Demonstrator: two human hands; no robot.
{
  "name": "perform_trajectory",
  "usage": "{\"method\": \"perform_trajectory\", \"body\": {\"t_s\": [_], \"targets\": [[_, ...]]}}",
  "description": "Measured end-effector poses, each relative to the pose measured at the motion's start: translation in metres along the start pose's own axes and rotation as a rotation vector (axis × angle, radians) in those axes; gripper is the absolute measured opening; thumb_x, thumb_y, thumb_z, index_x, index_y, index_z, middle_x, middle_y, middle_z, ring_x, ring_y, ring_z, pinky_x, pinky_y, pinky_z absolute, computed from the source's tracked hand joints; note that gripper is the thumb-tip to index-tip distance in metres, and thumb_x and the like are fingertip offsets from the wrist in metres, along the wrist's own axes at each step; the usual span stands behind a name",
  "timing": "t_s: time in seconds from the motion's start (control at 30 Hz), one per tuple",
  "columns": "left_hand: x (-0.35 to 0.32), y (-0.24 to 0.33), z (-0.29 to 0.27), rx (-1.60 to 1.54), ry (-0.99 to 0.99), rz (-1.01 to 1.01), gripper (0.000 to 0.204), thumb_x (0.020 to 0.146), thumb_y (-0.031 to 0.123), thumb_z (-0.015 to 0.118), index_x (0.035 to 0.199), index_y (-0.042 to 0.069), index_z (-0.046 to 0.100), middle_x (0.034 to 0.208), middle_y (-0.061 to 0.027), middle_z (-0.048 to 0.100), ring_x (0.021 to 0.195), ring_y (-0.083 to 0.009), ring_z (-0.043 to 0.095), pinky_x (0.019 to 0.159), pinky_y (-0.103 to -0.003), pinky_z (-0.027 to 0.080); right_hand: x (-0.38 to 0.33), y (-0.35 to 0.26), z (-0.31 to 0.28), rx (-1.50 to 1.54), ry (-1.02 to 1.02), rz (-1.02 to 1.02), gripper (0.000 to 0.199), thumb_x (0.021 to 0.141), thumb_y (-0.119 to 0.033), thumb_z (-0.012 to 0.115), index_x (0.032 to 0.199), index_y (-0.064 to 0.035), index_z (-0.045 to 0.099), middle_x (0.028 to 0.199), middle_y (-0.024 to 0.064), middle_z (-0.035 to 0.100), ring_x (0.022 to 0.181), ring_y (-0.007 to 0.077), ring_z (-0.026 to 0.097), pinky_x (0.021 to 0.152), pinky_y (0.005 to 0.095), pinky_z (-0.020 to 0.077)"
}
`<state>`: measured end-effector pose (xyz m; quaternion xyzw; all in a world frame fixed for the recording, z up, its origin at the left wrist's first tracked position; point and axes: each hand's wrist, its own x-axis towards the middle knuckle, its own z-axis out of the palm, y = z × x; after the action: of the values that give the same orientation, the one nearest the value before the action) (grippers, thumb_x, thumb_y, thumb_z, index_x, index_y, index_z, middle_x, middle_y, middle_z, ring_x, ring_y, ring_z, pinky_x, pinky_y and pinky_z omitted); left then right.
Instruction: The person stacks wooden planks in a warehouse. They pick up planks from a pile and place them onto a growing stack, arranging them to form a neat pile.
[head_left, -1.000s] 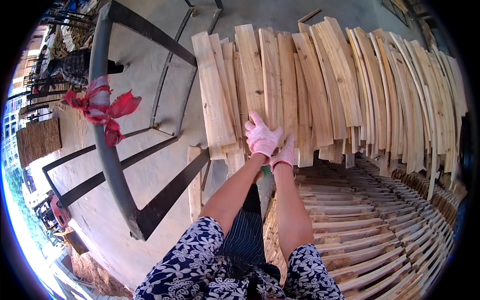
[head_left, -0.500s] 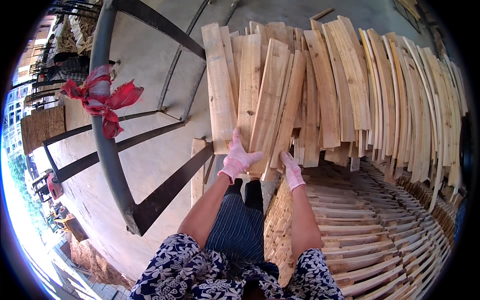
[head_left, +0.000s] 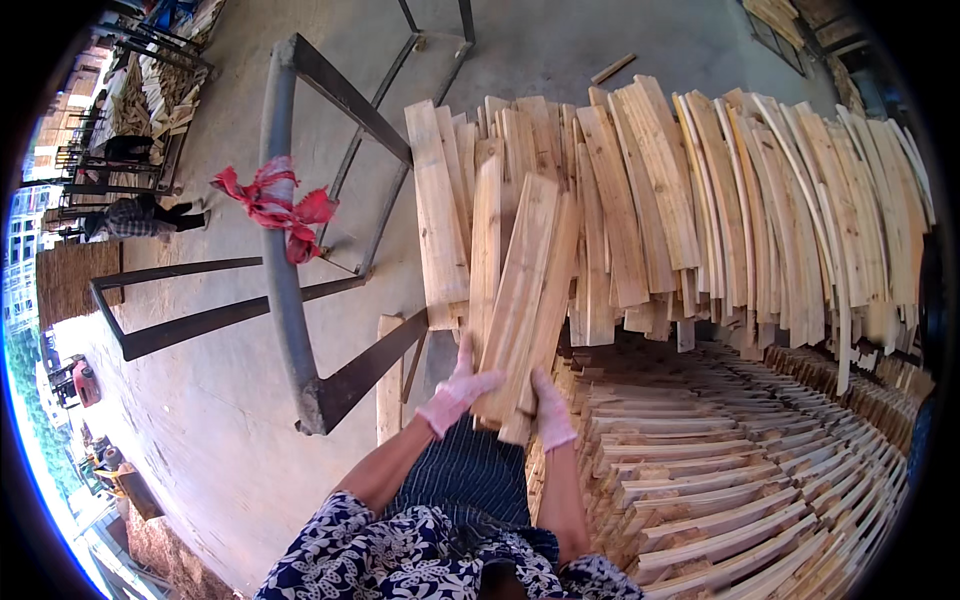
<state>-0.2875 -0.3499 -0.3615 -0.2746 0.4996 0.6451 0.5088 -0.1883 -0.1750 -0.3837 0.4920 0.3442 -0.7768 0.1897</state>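
Several narrow wooden boards (head_left: 522,280) are gripped together between my two pink-gloved hands, their near ends close to my body and their far ends over the row of boards. My left hand (head_left: 459,392) clasps their left side, thumb stretched along the edge and fingers partly hidden beneath. On the right side, my right hand (head_left: 552,410) presses against the outermost board. Beyond lies a long row of loose wooden boards (head_left: 640,200), leaning side by side. One wide board (head_left: 437,220) rests at the row's left end.
A dark metal frame (head_left: 290,330) with a red cloth (head_left: 280,205) tied round its post stands at my left. Stacked wooden strips (head_left: 700,450) fill the lower right. A single board (head_left: 390,380) stands beside the frame. Another person (head_left: 140,217) is far off left.
Both hands have drawn the boards toward my body, away from the row. The view has shifted, so the metal frame appears farther right.
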Motion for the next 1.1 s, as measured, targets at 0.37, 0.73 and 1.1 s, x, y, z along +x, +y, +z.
{"method": "perform_trajectory", "body": {"t_s": [0.37,0.73,1.1], "targets": [[-0.115,-0.024,0.005,0.101,-0.250,-0.076,0.130,0.079,0.035,0.083,0.160,0.002,-0.013,0.165,-0.0169,0.012,0.153,-0.0253,0.016,0.122,-0.034,0.024,-0.055,0.025,0.000,0.465,-0.149,0.063,0.064,0.090,-0.037,0.074,0.139,-0.0003,0.053,0.125,0.0177,0.067,0.107,0.0330,0.069,0.095,0.0468,0.0581],[-0.201,0.119,0.116,0.576,-0.731,0.193,0.121,0.080,0.024,0.085,0.165,0.014,-0.001,0.157,-0.0108,0.037,0.137,-0.0227,0.043,0.115,-0.034,0.035,-0.253,-0.101,0.043,0.537,-0.013,-0.844,0.066,0.093,-0.023,0.070,0.150,-0.0081,0.041,0.135,0.0122,0.060,0.121,0.0247,0.061,0.102,0.0406,0.0517],[-0.339,0.053,0.274,1.002,-1.336,0.368,0.118,0.074,0.030,0.084,0.163,0.006,0.012,0.161,-0.0131,0.032,0.143,-0.0242,0.038,0.119,-0.038,0.031,-0.493,0.006,-0.004,0.945,0.244,-1.462,0.097,0.088,-0.015,0.077,0.162,-0.0130,0.015,0.146,0.0107,0.049,0.131,0.0225,0.051,0.110,0.0390,0.0450]]}}
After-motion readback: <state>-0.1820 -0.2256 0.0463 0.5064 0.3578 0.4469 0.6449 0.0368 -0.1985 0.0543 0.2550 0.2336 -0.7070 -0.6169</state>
